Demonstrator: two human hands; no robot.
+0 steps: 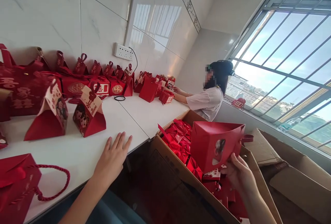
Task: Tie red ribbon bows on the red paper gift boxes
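Note:
My right hand (239, 172) grips a red gift box (207, 144) with a small picture window, its fingers on the narrow end near a ribbon loop. The box is tipped on its side above a large cardboard box (165, 163) filled with red gift boxes (181, 134). My left hand (113, 155) lies flat on the white table (131, 113) near its front edge, fingers spread and holding nothing. Just beyond it stand two triangular red gift boxes (90, 113) with cream tops. A red bag with a rope handle (54, 198) is at the near left.
More red gift boxes (116, 87) line the wall below a power strip (123, 52). A black ring (119, 98) lies on the table. Another person (209, 96) works at the far end. An opened cardboard box (302, 179) stands under the barred window at right.

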